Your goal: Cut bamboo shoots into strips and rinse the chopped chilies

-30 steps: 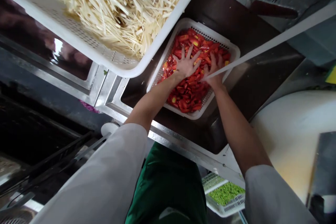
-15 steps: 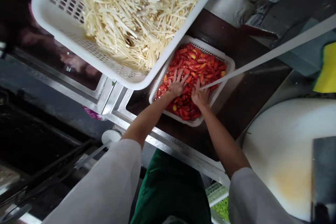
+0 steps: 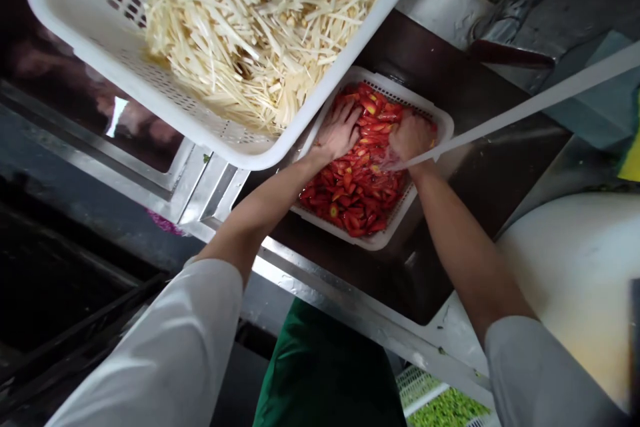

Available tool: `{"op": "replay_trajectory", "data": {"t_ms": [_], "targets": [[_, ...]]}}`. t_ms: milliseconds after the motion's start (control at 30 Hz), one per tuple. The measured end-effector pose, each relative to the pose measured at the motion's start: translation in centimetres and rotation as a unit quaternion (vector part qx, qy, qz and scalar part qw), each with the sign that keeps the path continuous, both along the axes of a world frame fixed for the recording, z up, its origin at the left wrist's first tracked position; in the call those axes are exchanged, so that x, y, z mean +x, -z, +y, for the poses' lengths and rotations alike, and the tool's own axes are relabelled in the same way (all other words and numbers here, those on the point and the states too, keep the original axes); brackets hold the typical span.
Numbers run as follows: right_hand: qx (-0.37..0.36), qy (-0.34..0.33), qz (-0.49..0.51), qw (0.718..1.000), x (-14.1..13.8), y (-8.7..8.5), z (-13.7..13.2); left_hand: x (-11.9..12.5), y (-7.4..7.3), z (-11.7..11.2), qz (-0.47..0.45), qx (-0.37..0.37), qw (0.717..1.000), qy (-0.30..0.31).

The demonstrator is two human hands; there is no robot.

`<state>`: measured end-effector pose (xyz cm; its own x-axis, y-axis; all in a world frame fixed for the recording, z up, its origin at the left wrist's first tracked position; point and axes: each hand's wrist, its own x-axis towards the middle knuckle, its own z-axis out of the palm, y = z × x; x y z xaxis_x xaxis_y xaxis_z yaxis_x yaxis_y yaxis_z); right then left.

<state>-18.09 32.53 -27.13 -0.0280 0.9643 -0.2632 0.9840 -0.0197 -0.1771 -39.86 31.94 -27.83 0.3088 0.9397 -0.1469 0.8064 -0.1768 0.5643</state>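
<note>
A small white perforated basket (image 3: pixel 385 237) full of cut red chilli pieces (image 3: pixel 357 190) sits down in a steel sink (image 3: pixel 450 280). My left hand (image 3: pixel 339 131) lies on the chillies at the basket's far left, fingers stretched and slightly bent. At the far right of the basket my right hand (image 3: pixel 411 136) is curled into the chillies, its fingers closed on a clump of them. A white stream of water (image 3: pixel 525 105) runs in from the right and lands by my right hand.
A large white basket (image 3: pixel 125 73) of pale shredded strips (image 3: pixel 260 20) rests over the sink's left edge, overhanging the small basket. A round white chopping board (image 3: pixel 575 280) lies at right. A tap (image 3: pixel 515 20) is at top right. Another basket of green pieces (image 3: pixel 445 407) sits below.
Both hands have moved from the middle of the chillies to the far end of the basket. My right hand has curled from flat into a closed grip.
</note>
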Motion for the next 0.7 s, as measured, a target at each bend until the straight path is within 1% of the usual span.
{"op": "replay_trajectory", "data": {"t_ms": [33,67,100,133,200,267,300,367,433,467,567,633,700], "targets": [[0.022,-0.001,-0.006,1.000,-0.3,0.1,-0.1,1.0,0.7,1.0,0.011,0.001,1.000,-0.007],[0.034,-0.006,-0.013,0.999,-0.6,0.4,-0.8,2.0,1.3,1.4,0.023,-0.002,1.000,-0.013],[0.038,-0.013,-0.020,0.999,-0.9,0.9,-1.8,2.6,1.7,1.1,0.034,-0.008,0.999,-0.014],[0.037,-0.023,-0.025,0.999,-1.1,1.3,-3.0,3.1,1.9,0.3,0.042,-0.013,0.999,-0.007],[0.020,-0.049,-0.024,0.998,-1.2,2.3,-5.4,3.1,1.9,-2.0,0.049,-0.027,0.998,0.027],[0.006,-0.066,-0.017,0.998,-1.1,2.9,-6.9,2.5,1.5,-3.8,0.057,-0.046,0.995,0.066],[0.000,-0.059,-0.015,0.998,-1.1,3.2,-7.1,2.2,1.4,-4.2,0.065,-0.056,0.994,0.074],[-0.008,-0.009,-0.019,1.000,-1.5,3.5,-7.4,1.9,1.2,-4.2,0.082,-0.063,0.993,0.056],[-0.015,0.032,-0.017,0.999,-2.2,3.6,-8.0,2.1,1.4,-3.8,0.093,-0.061,0.994,0.021],[-0.018,0.034,-0.010,0.999,-2.6,3.7,-8.4,2.2,1.5,-3.8,0.091,-0.058,0.994,0.014],[-0.034,0.005,0.007,0.999,-3.4,3.6,-9.3,2.5,1.8,-4.2,0.083,-0.059,0.994,0.046],[-0.059,0.009,-0.002,0.998,-3.5,3.2,-9.1,2.7,1.5,-4.5,0.094,-0.070,0.992,0.054],[-0.094,0.008,-0.013,0.995,-3.3,2.2,-8.8,2.8,0.6,-5.1,0.108,-0.087,0.990,0.035]]}}
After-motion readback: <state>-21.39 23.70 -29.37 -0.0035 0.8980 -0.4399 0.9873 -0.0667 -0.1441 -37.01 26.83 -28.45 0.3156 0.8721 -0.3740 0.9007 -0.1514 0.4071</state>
